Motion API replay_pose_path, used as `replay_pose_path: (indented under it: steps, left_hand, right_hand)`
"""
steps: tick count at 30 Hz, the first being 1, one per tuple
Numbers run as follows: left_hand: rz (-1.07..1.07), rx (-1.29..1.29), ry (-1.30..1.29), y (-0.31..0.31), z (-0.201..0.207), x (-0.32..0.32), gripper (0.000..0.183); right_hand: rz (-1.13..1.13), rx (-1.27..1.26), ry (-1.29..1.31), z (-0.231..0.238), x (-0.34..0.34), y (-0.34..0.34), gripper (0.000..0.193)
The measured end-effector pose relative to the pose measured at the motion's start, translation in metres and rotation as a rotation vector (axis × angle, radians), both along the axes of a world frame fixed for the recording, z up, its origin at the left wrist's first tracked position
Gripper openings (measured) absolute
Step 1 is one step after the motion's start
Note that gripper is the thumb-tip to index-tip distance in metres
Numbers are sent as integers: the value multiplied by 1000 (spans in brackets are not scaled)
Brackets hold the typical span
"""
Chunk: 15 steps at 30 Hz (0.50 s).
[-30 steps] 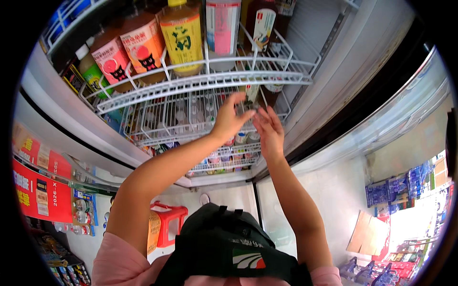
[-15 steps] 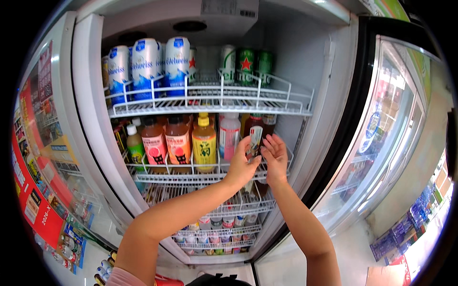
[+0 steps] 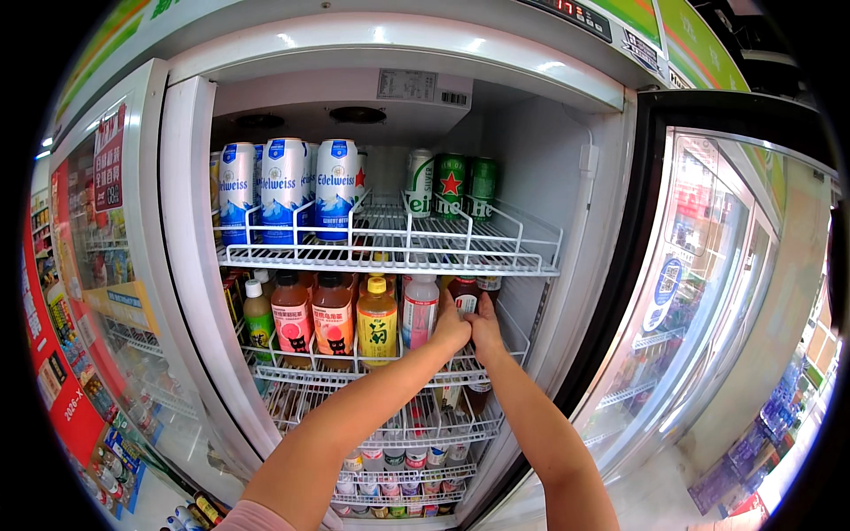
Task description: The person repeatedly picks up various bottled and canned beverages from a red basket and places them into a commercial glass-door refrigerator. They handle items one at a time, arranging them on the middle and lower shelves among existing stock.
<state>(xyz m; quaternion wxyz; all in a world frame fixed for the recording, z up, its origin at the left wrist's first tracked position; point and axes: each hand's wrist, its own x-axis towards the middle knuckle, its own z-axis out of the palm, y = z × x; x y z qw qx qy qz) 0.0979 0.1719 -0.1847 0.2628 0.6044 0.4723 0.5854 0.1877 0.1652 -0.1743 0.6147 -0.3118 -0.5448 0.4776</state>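
Observation:
A dark bottle (image 3: 463,289) with a red top and a pale label stands at the right end of the fridge's second shelf. Its lower part is hidden by my hands. My left hand (image 3: 451,327) is closed round its left side, and my right hand (image 3: 484,327) grips it from the right, the two nearly touching. Just left of my left hand is a clear bottle (image 3: 419,311) with a white and pink label. A yellow-capped bottle (image 3: 378,319) follows further left. Partly behind my right hand, another dark bottle (image 3: 489,285) shows its upper end.
White wire rails (image 3: 354,265) edge the top shelf, which carries blue-and-white cans (image 3: 283,190) and green cans (image 3: 451,184). Pink-labelled bottles (image 3: 333,317) fill the second shelf's left. The glass door (image 3: 682,292) stands open at right; several bottles (image 3: 398,460) line lower shelves.
The view has tilted up, so the shelves sit lower in the picture. My hands have reached further in with the bottle, and my right hand has closed round it.

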Motion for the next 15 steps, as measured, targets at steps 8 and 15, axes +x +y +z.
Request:
replay_pose_path:
  steps: [8, 15]
  left_hand:
    - [-150, 162, -41, -35, 1, 34, 82]
    - [-63, 320, 238, -75, -20, 24, 86]
  right_hand:
    - [-158, 259, -99, -33, 37, 29, 79]
    - [-539, 435, -450, -7, 34, -33, 70]
